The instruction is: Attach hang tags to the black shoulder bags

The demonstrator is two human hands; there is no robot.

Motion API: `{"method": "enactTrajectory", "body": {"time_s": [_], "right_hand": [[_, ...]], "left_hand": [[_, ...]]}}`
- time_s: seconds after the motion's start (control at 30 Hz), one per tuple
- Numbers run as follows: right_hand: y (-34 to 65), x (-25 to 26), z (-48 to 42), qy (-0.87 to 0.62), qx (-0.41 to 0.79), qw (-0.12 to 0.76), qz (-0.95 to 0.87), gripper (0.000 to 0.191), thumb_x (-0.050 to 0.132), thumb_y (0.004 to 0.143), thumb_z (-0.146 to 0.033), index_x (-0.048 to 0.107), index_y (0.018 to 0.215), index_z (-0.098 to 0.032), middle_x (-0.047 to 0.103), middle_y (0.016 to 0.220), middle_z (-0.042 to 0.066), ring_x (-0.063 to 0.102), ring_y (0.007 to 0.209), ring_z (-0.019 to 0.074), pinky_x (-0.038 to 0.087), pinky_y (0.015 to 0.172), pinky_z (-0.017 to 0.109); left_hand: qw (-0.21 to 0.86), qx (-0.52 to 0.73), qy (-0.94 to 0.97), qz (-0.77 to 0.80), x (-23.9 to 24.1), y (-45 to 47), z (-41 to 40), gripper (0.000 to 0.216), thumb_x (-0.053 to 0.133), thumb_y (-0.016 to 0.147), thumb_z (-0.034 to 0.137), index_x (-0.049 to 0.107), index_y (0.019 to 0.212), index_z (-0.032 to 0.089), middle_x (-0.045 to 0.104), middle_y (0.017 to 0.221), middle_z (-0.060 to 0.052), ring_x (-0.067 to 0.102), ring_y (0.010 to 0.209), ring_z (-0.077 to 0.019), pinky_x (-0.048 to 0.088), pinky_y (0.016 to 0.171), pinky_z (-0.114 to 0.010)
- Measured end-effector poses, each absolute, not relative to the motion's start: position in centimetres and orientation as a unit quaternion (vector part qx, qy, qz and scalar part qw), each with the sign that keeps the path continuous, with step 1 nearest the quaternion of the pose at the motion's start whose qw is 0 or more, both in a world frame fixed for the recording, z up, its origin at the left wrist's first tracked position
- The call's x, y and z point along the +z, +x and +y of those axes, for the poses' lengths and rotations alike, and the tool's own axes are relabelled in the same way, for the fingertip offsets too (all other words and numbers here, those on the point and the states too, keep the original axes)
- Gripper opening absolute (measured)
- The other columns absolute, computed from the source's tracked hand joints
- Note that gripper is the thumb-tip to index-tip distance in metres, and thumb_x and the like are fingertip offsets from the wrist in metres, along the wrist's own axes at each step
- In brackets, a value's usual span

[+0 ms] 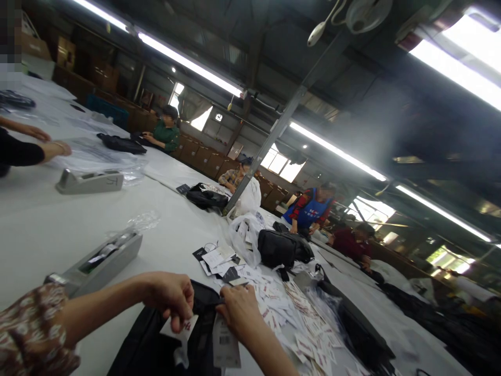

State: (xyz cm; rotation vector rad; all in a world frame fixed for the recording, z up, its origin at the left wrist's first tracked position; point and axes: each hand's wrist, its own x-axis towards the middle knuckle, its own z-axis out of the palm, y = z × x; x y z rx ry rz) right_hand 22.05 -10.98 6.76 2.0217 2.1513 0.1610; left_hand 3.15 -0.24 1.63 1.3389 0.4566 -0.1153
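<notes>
A black bag point(136, 339) lies on the table right in front of me, partly hidden by my arms. Between the fingertips of my left hand point(172, 297) is a small white card with red print point(183, 327), held over the bag. My right hand point(239, 308) is closed on the bag's upper right edge; what exactly its fingertips pinch is hidden. Just below that hand hangs a white barcode tag point(226, 344). To the right, many loose white cards with red print point(309, 313) spread over the table.
A grey tape dispenser point(109, 261) stands at the left, another tape dispenser point(92, 181) behind it. Black-and-white tags point(217, 258), a plastic bag point(246, 235) and a black bag point(276, 248) lie ahead. A metal post point(266, 149) rises mid-table. Co-workers sit or stand around, one person's hands point(55, 149) at far left.
</notes>
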Motion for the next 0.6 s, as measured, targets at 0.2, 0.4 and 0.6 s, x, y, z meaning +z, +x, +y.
{"method": "enactTrajectory", "body": {"time_s": [0.2, 0.4, 0.6], "right_hand": [[22.7, 6.3, -11.8, 0.714, 0.035, 0.109, 0.691, 0.019, 0.065, 0.075, -0.038, 0.068, 0.077, -0.019, 0.071, 0.085, 0.012, 0.065, 0.085, 0.0299, 0.043, 0.075, 0.038], [21.4, 5.6, -11.9, 0.789, 0.054, 0.010, 0.612, 0.024, 0.049, 0.086, -0.032, 0.067, 0.082, -0.017, 0.070, 0.078, 0.015, 0.067, 0.074, 0.0278, 0.040, 0.058, 0.031], [19.4, 2.1, -12.1, 0.761, -0.046, -0.204, 0.614, 0.017, 0.049, 0.082, -0.029, 0.064, 0.086, -0.022, 0.069, 0.083, 0.007, 0.063, 0.082, 0.0229, 0.045, 0.069, 0.031]], "left_hand": [[0.759, -0.058, 0.604, 0.236, 0.9, 2.5, 0.2, 0.013, 0.058, 0.054, 0.011, 0.060, 0.067, 0.015, 0.073, 0.070, -0.009, 0.065, 0.055, -0.0155, 0.033, 0.032, -0.013], [0.712, -0.040, 0.670, 0.207, 1.6, 2.9, -0.9, 0.018, 0.063, 0.060, 0.019, 0.067, 0.077, 0.015, 0.071, 0.069, -0.005, 0.055, 0.041, -0.0093, 0.027, 0.029, -0.013], [0.620, 0.017, 0.739, 0.265, 1.7, 4.4, -3.2, 0.031, 0.057, 0.065, 0.024, 0.066, 0.094, 0.016, 0.062, 0.054, 0.000, 0.046, 0.032, -0.0099, 0.029, 0.029, -0.016]]}}
